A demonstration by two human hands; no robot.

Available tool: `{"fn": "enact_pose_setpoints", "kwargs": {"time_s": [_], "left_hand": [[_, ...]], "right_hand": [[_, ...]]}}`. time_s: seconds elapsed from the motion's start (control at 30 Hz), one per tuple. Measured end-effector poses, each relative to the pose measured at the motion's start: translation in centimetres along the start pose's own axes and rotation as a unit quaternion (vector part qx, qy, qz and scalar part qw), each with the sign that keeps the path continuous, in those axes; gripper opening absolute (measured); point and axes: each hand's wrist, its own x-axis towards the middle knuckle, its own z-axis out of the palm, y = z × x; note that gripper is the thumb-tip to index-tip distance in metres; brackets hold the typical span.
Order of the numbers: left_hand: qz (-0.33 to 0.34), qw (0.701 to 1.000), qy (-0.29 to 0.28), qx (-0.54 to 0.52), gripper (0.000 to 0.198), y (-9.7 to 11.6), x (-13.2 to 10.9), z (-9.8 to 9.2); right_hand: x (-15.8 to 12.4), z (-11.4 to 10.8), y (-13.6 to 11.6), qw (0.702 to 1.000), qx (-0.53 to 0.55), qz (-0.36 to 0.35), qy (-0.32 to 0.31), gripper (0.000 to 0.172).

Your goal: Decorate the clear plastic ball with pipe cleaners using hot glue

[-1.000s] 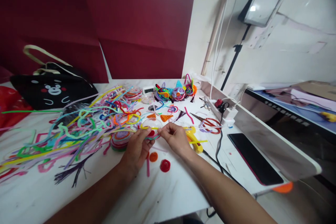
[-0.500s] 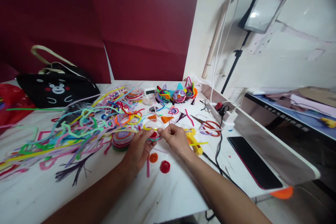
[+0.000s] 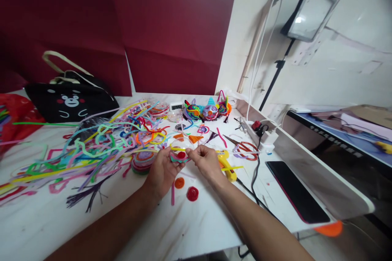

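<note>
Between my hands is a clear plastic dome [image 3: 183, 143], its lower part covered with pipe cleaner pieces, among them a red coil [image 3: 181, 155]. My left hand [image 3: 162, 172] is closed around its left and lower side. A yellow pipe cleaner [image 3: 177, 149] crosses the dome to the fingertips of my right hand [image 3: 206, 162], which pinch its end at the right rim. On the table below lie an orange coil [image 3: 179, 182], a red coil [image 3: 192, 193] and a pink pipe cleaner piece [image 3: 172, 194]. A round coiled piece [image 3: 143, 161] sits left of my left hand.
Loose pipe cleaners [image 3: 104, 142] cover the left side. Finished colourful ornaments [image 3: 210, 110] stand at the back. To the right are a yellow glue gun [image 3: 228, 165], scissors [image 3: 246, 150], a power strip [image 3: 255, 130] and a phone [image 3: 295, 189]. A black bag [image 3: 72, 102] leans at the left.
My left fingers have shifted back off the yellow pipe cleaner's left end, and the dome has tilted so more of the red coil shows. The camera view has moved slightly.
</note>
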Motion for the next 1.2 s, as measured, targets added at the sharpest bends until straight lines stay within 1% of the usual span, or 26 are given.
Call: {"fn": "enact_pose_setpoints", "kwargs": {"time_s": [0.17, 0.3, 0.4, 0.63, 0.8, 0.93, 1.2], "left_hand": [[0.006, 1.000, 0.009, 0.007, 0.004, -0.1, -0.1, -0.1], [0.034, 0.999, -0.004, 0.037, 0.015, -0.6, 0.0, -0.3], [0.049, 0.997, -0.003, 0.054, 0.023, -0.8, 0.1, -0.5], [0.060, 0.995, 0.007, 0.076, 0.030, -1.0, 0.1, -0.5], [0.057, 0.995, 0.002, 0.078, 0.030, -0.9, 0.1, -0.4], [0.051, 0.996, 0.009, 0.070, 0.030, -0.9, -0.1, -0.5], [0.046, 0.997, 0.011, 0.059, 0.030, -0.8, 0.0, -0.4]], "right_hand": [[0.2, 0.0, 0.2, 1.000, 0.001, 0.005, -0.007, 0.042], [0.2, 0.1, 0.4, 1.000, -0.002, -0.003, 0.002, 0.043], [0.1, 0.3, 0.3, 1.000, -0.006, -0.003, 0.006, 0.042], [0.0, 0.6, 0.3, 1.000, -0.006, -0.005, 0.007, 0.041], [0.0, 0.7, 0.5, 1.000, -0.002, -0.014, 0.004, 0.042], [-0.1, 0.6, 0.5, 1.000, -0.003, -0.023, 0.002, 0.042], [-0.3, 0.6, 0.3, 1.000, -0.004, -0.016, -0.002, 0.040]]}}
